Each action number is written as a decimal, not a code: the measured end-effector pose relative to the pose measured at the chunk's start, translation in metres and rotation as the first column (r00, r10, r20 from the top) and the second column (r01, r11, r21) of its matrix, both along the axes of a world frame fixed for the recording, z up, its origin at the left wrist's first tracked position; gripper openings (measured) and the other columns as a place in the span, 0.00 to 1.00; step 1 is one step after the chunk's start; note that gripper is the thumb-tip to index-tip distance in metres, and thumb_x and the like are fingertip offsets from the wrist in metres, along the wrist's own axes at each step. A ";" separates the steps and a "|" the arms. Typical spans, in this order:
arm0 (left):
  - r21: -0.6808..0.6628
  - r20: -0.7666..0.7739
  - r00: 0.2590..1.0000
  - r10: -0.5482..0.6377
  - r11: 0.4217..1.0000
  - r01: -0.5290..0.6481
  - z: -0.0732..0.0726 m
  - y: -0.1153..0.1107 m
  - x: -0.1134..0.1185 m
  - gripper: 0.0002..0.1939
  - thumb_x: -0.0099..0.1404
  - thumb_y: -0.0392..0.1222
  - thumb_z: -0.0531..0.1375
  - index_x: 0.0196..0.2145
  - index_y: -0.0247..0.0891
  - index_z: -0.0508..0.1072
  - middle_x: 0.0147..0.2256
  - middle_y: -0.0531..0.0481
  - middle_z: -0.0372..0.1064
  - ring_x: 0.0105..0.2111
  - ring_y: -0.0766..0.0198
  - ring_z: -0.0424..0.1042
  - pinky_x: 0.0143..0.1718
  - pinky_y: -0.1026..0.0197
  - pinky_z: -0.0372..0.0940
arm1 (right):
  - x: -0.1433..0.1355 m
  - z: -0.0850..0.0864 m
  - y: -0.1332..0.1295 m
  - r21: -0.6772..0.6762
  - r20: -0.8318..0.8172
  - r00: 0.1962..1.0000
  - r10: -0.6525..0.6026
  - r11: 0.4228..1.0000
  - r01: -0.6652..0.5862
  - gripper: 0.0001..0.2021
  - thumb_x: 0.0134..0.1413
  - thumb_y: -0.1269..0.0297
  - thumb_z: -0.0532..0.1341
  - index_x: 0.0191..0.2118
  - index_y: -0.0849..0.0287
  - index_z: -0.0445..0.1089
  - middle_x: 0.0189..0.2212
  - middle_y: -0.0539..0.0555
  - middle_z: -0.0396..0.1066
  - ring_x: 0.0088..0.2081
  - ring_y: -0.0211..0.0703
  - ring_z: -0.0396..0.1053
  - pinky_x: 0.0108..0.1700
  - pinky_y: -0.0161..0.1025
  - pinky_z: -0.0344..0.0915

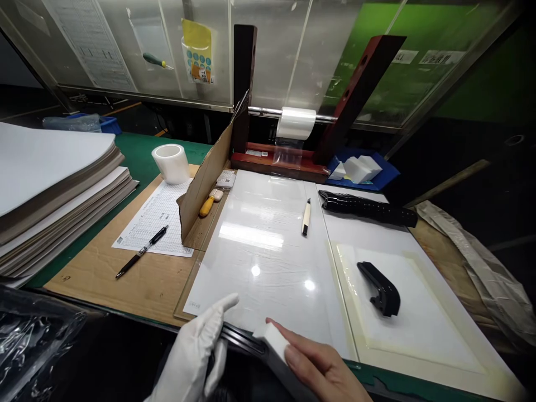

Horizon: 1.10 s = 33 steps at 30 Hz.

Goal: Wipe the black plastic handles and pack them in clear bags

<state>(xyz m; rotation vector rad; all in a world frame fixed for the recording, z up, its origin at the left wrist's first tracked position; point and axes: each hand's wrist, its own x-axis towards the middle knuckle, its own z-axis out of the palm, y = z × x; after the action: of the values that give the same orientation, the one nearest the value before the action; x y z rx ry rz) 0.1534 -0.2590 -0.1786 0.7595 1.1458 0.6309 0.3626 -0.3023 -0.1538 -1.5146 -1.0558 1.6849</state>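
At the bottom centre, my left hand [196, 346] wears a white glove and grips a glossy black part [243, 339] by its left end. My bare right hand [314, 357] pinches a white block [274, 340] against the right side of this part. The lower portion of the black part runs out of view. Just beyond both hands lies a white sheet under a clear, shiny cover [268, 245], with a cream-handled knife [306, 218] on it. A curved black handle piece [382, 290] rests on the white board at the right.
A long black wrapped bundle [368, 209] lies behind the handle piece. Film hangs from a roll [295, 123] on a dark red stand. White blocks fill a blue bin [387, 176]. Cardboard [209, 173] stands upright beside a tape roll [171, 163], pen [141, 252] and stacked sheets [54, 167].
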 end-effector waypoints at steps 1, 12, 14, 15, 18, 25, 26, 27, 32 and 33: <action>-0.016 0.005 1.000 -0.012 1.000 0.012 0.000 0.000 0.001 0.37 0.63 0.67 0.60 0.57 0.33 0.75 0.13 0.57 0.59 0.15 0.66 0.62 0.19 0.67 0.62 | 0.001 -0.001 -0.001 -0.002 0.002 1.000 -0.005 1.000 0.005 0.30 0.55 0.36 0.63 0.56 0.50 0.74 0.57 0.56 0.72 0.62 0.59 0.65 0.65 0.54 0.59; -0.295 0.196 0.902 0.385 0.900 -0.320 -0.008 -0.009 0.030 0.31 0.58 0.71 0.62 0.39 0.38 0.71 0.14 0.62 0.56 0.09 0.76 0.46 0.09 0.71 0.45 | -0.047 -0.046 -0.004 0.548 0.277 0.875 -0.398 0.813 0.196 0.20 0.69 0.57 0.57 0.64 0.46 0.64 0.68 0.53 0.55 0.69 0.51 0.53 0.65 0.51 0.62; -0.399 0.233 0.918 0.322 0.892 -0.212 -0.014 -0.011 0.031 0.29 0.55 0.70 0.64 0.28 0.38 0.67 0.15 0.59 0.60 0.08 0.75 0.53 0.10 0.71 0.49 | -0.041 -0.052 -0.001 0.626 0.399 0.858 -0.325 0.780 0.005 0.21 0.69 0.62 0.57 0.65 0.45 0.63 0.68 0.54 0.56 0.68 0.50 0.56 0.62 0.50 0.67; -0.418 0.235 0.935 0.265 0.896 -0.149 -0.018 -0.012 0.031 0.29 0.55 0.70 0.64 0.25 0.38 0.66 0.15 0.57 0.62 0.09 0.73 0.56 0.11 0.70 0.51 | -0.035 -0.054 0.001 0.652 0.463 0.832 -0.306 0.753 -0.085 0.22 0.69 0.64 0.57 0.66 0.45 0.61 0.68 0.55 0.57 0.67 0.50 0.58 0.60 0.50 0.68; -0.346 0.173 0.974 0.150 0.935 -0.082 -0.029 -0.016 0.028 0.25 0.61 0.65 0.62 0.25 0.37 0.71 0.16 0.50 0.67 0.12 0.66 0.65 0.12 0.68 0.58 | -0.018 -0.054 0.008 0.740 0.611 0.713 -0.342 0.568 -0.361 0.26 0.66 0.73 0.55 0.66 0.46 0.61 0.67 0.57 0.57 0.64 0.53 0.60 0.54 0.52 0.73; -0.082 0.051 0.971 0.232 0.970 -0.228 -0.040 -0.025 0.020 0.11 0.57 0.37 0.67 0.40 0.37 0.78 0.50 0.40 0.76 0.52 0.52 0.73 0.44 0.59 0.75 | -0.017 -0.055 0.008 0.681 0.731 0.550 -0.404 0.483 -0.550 0.24 0.63 0.77 0.55 0.62 0.54 0.66 0.63 0.63 0.62 0.58 0.56 0.63 0.47 0.51 0.71; -0.052 0.041 0.972 0.229 0.972 -0.227 -0.039 -0.024 0.019 0.11 0.56 0.36 0.67 0.38 0.37 0.79 0.50 0.40 0.76 0.55 0.49 0.71 0.45 0.59 0.74 | -0.018 -0.055 0.007 0.687 0.726 0.561 -0.398 0.464 -0.560 0.24 0.63 0.77 0.54 0.62 0.53 0.67 0.63 0.62 0.61 0.58 0.56 0.63 0.47 0.51 0.71; -0.023 0.029 0.974 0.224 0.975 -0.223 -0.038 -0.024 0.018 0.11 0.54 0.36 0.67 0.37 0.37 0.80 0.49 0.39 0.77 0.57 0.46 0.69 0.46 0.59 0.74 | -0.018 -0.055 0.007 0.686 0.726 0.571 -0.382 0.465 -0.560 0.24 0.63 0.77 0.54 0.62 0.52 0.66 0.63 0.62 0.62 0.58 0.56 0.63 0.47 0.51 0.70; 0.082 -0.038 0.979 0.199 0.977 -0.196 -0.034 -0.024 0.015 0.18 0.51 0.43 0.70 0.41 0.38 0.81 0.49 0.36 0.77 0.58 0.38 0.68 0.38 0.57 0.76 | -0.014 -0.049 0.007 0.656 0.733 0.592 -0.335 0.577 -0.486 0.26 0.64 0.75 0.56 0.65 0.52 0.62 0.63 0.61 0.61 0.58 0.55 0.62 0.49 0.53 0.70; 0.087 -0.051 0.980 0.194 0.978 -0.189 -0.034 -0.024 0.013 0.19 0.50 0.45 0.70 0.41 0.39 0.81 0.49 0.37 0.77 0.57 0.38 0.69 0.36 0.57 0.76 | -0.014 -0.048 0.007 0.672 0.717 0.621 -0.316 0.550 -0.496 0.27 0.63 0.77 0.56 0.65 0.51 0.62 0.64 0.61 0.61 0.59 0.55 0.62 0.49 0.53 0.70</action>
<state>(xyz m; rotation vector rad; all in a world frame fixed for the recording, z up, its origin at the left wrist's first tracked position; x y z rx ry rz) 0.1666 -0.2833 -0.2128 0.7467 1.2634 0.8259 0.3489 -0.2958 -0.2014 -1.4450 -2.0640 0.1933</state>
